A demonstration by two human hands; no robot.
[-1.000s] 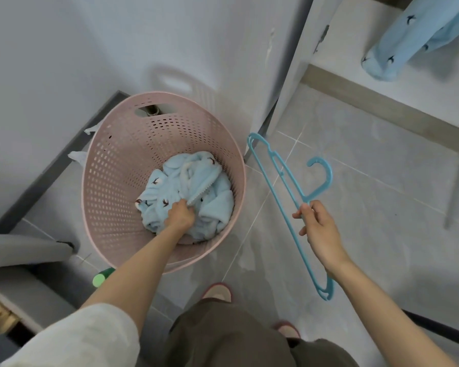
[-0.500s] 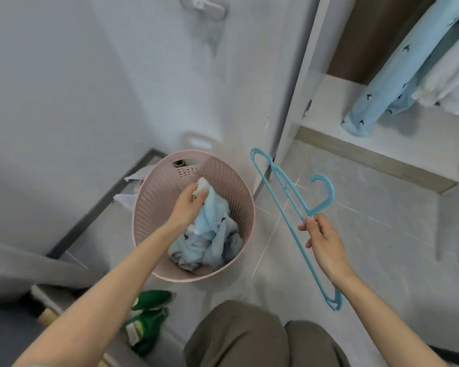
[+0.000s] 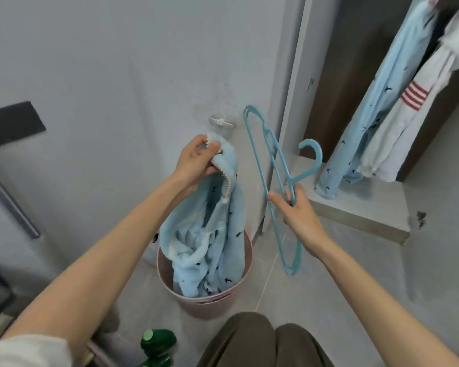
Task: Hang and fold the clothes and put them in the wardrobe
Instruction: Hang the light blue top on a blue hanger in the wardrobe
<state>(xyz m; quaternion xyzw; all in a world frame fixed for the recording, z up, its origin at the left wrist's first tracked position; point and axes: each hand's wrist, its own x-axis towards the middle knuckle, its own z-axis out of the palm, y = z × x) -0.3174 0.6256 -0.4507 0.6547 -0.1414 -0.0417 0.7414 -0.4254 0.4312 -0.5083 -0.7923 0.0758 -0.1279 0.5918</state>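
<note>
**Lifting a fleece garment out of the basket, hanger in the other hand**

Standing on the grey tiled floor against the wall, the round pink perforated plastic laundry basket [image 3: 207, 308] holds the lower folds of a light blue fleece garment with small dark bird print and a white zip [image 3: 220, 234]. The rest of the garment hangs raised above the rim.

The left hand [image 3: 196, 160] grips the garment's top edge beside the zip, with thumb and fingers curled round the fabric. The right hand [image 3: 300, 210] holds a slim blue plastic hanger [image 3: 319, 156] just below its hook, fingers closed round the neck. The hanger is tilted, its hook pointing toward the open wardrobe [image 3: 355, 205] on the right.

Inside the wardrobe hang a matching light blue printed garment [image 3: 376, 115] and a white garment with a red striped patch [image 3: 408, 102], their ends resting on the wardrobe's pale base. A green bottle [image 3: 159, 343] stands near the basket at the bottom of the view.
</note>
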